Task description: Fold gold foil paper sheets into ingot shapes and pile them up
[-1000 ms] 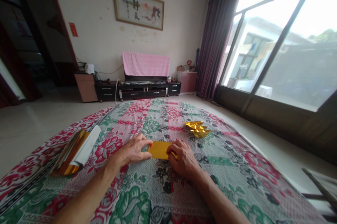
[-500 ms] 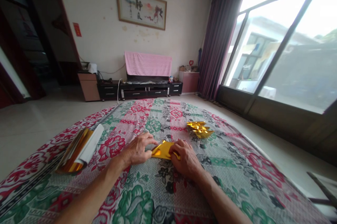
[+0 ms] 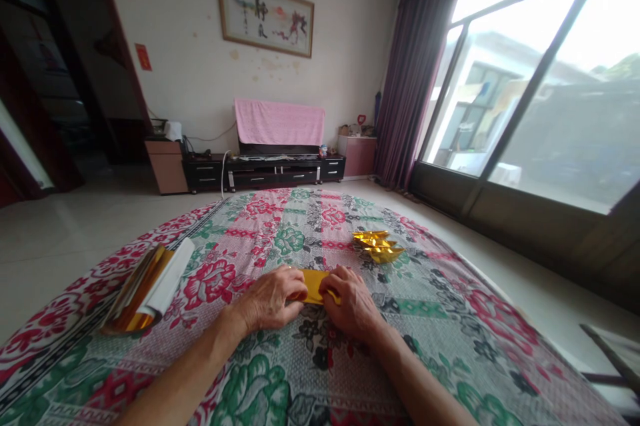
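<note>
A small piece of gold foil paper (image 3: 313,287) lies between my two hands, low over the patterned tablecloth (image 3: 260,379). The fingers of my left hand (image 3: 277,296) are closed on its left end. My right hand (image 3: 349,299) grips the right end, fingers curled over it. Only the middle of the paper shows; both ends are hidden under the fingers. Beyond my right hand stand several folded gold foil shapes (image 3: 379,247) in a cluster. On the left rests a curled stack of gold and white paper sheets (image 3: 145,289).
The round table's far edge faces a low black cabinet (image 3: 275,173) with a pink cloth (image 3: 280,122) above it. A framed picture (image 3: 265,14) hangs on the wall. Purple curtains and large windows are on the right. A dark-framed object stands at the lower right.
My left hand has moved right and closed over the left end of the gold paper, whose pointed left corner no longer shows. My right hand has barely moved.
</note>
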The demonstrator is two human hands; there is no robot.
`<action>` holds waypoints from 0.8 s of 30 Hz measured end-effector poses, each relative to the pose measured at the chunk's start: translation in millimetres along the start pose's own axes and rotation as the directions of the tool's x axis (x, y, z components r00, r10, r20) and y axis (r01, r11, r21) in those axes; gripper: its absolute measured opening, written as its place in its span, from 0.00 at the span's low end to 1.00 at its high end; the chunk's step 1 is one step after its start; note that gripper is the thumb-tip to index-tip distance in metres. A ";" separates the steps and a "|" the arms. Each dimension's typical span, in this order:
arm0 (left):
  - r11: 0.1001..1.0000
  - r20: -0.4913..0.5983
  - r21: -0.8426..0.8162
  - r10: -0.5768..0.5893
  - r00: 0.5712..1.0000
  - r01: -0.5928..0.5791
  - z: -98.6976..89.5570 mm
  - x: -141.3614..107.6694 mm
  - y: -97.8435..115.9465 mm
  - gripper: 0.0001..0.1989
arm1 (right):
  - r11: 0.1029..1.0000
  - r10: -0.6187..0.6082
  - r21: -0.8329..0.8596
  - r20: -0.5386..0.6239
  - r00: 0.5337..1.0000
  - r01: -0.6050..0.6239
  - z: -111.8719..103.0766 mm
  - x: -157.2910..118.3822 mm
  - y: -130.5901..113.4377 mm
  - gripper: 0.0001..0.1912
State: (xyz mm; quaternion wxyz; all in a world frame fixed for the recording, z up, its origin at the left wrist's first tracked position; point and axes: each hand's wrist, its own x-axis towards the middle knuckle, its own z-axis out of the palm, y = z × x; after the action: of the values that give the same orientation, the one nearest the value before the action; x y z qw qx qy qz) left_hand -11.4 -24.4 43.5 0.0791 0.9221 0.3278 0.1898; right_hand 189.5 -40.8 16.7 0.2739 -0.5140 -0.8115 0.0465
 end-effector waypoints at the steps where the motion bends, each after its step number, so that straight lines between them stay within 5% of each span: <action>1: 1.000 0.007 0.004 -0.012 1.000 0.012 -0.7 -0.6 0.1 0.08 | 1.000 -0.001 0.001 0.000 1.000 0.001 -0.8 0.0 -0.3 0.08; 11: 0.999 -0.003 0.047 0.000 1.000 0.000 1.2 -1.8 -6.2 0.10 | 0.980 -0.170 0.127 0.131 0.977 0.153 -23.9 2.8 10.3 0.09; 19: 0.995 -0.146 0.086 -0.045 0.988 0.058 14.4 -1.1 -13.1 0.13 | 0.986 -0.126 -0.100 0.053 0.991 0.131 -15.5 5.6 -2.2 0.07; 21: 0.986 -0.266 0.122 -0.081 0.961 0.117 12.5 0.3 -8.4 0.11 | 0.983 -0.081 -0.165 0.026 0.996 0.084 -13.1 6.4 -5.2 0.09; 24: 0.921 -0.467 0.098 -0.292 0.835 0.377 4.6 3.8 1.1 0.13 | 0.976 -0.010 -0.216 -0.012 1.000 0.007 -10.0 7.0 -7.2 0.09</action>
State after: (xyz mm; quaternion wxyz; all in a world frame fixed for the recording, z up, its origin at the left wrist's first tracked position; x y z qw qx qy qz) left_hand -6.2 -22.9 40.8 -0.0520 0.7857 0.5098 0.3466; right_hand 186.3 -40.2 30.5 0.2218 -0.5375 -0.8122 -0.0462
